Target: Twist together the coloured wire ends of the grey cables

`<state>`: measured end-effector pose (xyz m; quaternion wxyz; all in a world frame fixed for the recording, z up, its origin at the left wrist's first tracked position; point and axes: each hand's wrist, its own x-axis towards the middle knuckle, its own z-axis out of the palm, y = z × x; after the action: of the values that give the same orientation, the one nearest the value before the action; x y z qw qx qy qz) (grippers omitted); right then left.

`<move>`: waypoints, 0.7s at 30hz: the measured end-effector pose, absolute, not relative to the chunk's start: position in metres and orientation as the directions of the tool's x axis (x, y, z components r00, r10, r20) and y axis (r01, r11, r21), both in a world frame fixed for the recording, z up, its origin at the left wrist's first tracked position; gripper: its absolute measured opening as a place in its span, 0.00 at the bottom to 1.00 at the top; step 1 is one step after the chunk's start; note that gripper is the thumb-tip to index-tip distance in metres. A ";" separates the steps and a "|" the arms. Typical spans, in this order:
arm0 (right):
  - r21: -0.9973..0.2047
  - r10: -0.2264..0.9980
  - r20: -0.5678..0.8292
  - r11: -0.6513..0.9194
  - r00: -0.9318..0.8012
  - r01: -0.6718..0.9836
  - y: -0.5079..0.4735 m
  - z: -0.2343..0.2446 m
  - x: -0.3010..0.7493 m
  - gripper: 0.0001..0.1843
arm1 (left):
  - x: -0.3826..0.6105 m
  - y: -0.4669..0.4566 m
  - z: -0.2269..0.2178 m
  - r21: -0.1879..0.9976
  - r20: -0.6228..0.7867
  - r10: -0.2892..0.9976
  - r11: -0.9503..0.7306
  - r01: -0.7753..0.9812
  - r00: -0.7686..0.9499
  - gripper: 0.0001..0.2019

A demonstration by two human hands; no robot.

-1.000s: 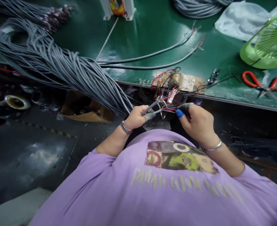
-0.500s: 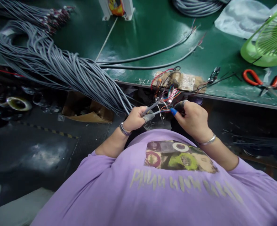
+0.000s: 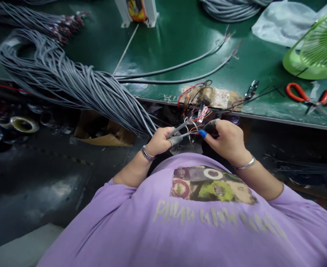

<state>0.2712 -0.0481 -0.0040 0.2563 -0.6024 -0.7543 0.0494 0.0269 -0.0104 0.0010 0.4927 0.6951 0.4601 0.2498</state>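
Note:
My left hand [image 3: 161, 141] is closed around grey cables [image 3: 181, 128], whose stripped ends point right over my lap. Thin coloured wires [image 3: 193, 129] fan out of the nearer cable. My right hand [image 3: 228, 141] pinches the tips of these wires between thumb and fingers, with a blue cover on the thumb and grey covers on fingers. From the left hand a thick bundle of grey cables [image 3: 88, 85] runs back onto the green bench. Just beyond the hands, more loose red, white and green wires [image 3: 203, 113] hang at the bench edge.
Red-handled scissors [image 3: 313, 98] and a green fan [image 3: 319, 52] stand at the right of the bench [image 3: 163, 48]. Small cutters [image 3: 252, 89] lie beside a taped cardboard piece [image 3: 221, 97]. Two cables stretch across the middle. An open cardboard box [image 3: 104, 129] sits below the edge.
My right thumb and fingers have shifted slightly left along the coloured wires. My left hand keeps its hold on the cables. The camera view has moved a little.

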 end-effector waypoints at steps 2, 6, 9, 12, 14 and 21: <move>-0.386 0.933 0.330 0.275 -0.146 0.881 -0.047 -0.003 0.273 0.14 | 0.027 -0.010 0.001 0.913 -0.113 0.885 -0.087 0.400 0.451 0.16; -0.369 0.931 0.339 0.261 -0.133 0.892 -0.044 -0.003 0.274 0.14 | 0.026 -0.009 0.000 0.907 -0.112 0.886 -0.094 0.411 0.451 0.16; -0.356 0.933 0.334 0.258 -0.135 0.898 -0.041 -0.003 0.273 0.14 | 0.026 -0.009 -0.001 0.909 -0.116 0.883 -0.090 0.407 0.454 0.16; -0.352 0.930 0.325 0.288 -0.172 0.890 -0.040 -0.004 0.271 0.15 | 0.027 -0.009 0.000 0.919 -0.115 0.880 -0.083 0.386 0.461 0.16; -0.356 0.925 0.322 0.314 -0.200 0.880 -0.041 -0.005 0.272 0.16 | 0.028 -0.008 0.001 0.925 -0.114 0.881 -0.075 0.372 0.459 0.16; -0.308 0.898 0.333 0.392 -0.288 0.867 -0.047 -0.015 0.269 0.13 | 0.028 -0.008 0.002 0.951 -0.107 0.903 -0.029 0.307 0.416 0.17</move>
<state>0.2694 -0.0467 -0.0150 0.2309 -0.5503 -0.8017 0.0337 0.0283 -0.0081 0.0019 0.5240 0.6583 0.4594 0.2846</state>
